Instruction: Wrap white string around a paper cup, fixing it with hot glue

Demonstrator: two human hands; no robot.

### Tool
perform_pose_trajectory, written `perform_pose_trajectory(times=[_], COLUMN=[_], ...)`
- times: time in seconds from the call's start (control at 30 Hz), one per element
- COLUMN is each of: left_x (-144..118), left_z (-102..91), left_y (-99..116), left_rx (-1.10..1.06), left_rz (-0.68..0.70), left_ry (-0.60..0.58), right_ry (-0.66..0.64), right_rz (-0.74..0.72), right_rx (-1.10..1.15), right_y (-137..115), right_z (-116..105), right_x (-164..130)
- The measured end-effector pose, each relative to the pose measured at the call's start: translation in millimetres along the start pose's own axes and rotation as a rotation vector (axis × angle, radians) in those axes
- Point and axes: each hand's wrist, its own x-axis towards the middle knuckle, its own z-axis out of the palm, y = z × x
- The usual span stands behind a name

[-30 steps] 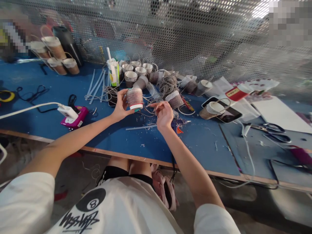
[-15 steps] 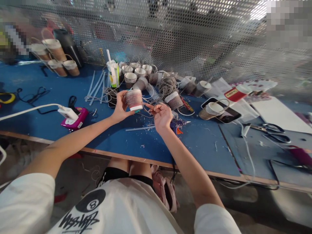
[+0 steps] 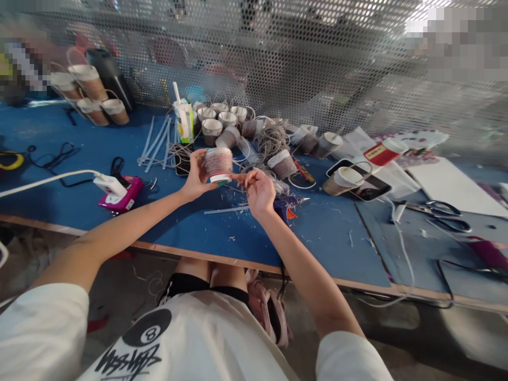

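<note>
A paper cup wrapped in rows of thin grey-brown cord is in my left hand, tilted over the table. Its white rim points down toward me, with a narrow red band just above it. The fingers and thumb of my left hand close round its left side. My right hand is at the cup's lower right, index finger reaching to the rim and the other fingers curled. A thin cord appears to run between those fingertips and the cup, though the fingers partly hide it. A glue gun lies just beyond my right wrist.
Several cord-wrapped cups crowd the back beside a cord bundle and a drink carton. Clear glue sticks lie left of them. A pink power adapter sits left; a phone and scissors lie right.
My right hand has shifted slightly left and down toward the cup's rim, its fingers more curled. Less of the red band shows. My left hand keeps its hold on the cup.
</note>
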Motion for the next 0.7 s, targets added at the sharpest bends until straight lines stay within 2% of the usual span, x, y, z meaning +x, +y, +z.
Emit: perform_pose_trajectory(times=[0.1, 0.2, 0.3, 0.37, 0.47, 0.7], left_x=[0.1, 0.1, -0.1, -0.3, -0.7, -0.8], left_z=[-1.3, -2.0, -2.3, -2.5, -2.9, -1.1], left_y=[2.6, 2.7, 0.6, -1.0, -1.9, 1.8], left_rx=[-0.031, -0.064, -0.079, -0.076, -0.063, -0.144], left_rz=[-0.003, -0.006, 0.006, 0.006, -0.013, -0.019], left_ry=[0.005, 0.003, 0.007, 0.008, 0.005, 0.014], right_ry=[0.021, 0.137, 0.171, 0.096, 0.020, 0.197], right_rz=[0.113, 0.195, 0.129, 0.071, 0.076, 0.158], right_rx=[0.039, 0.085, 0.129, 0.129, 0.102, 0.141], right_y=[3.1, 4.7, 1.8, -0.9, -1.7, -1.7], right_z=[-7.5, -12.6, -11.3, -8.2, -3.9, 0.2], right_x=[5.0, 8.8, 7.8, 5.2, 2.0, 3.7])
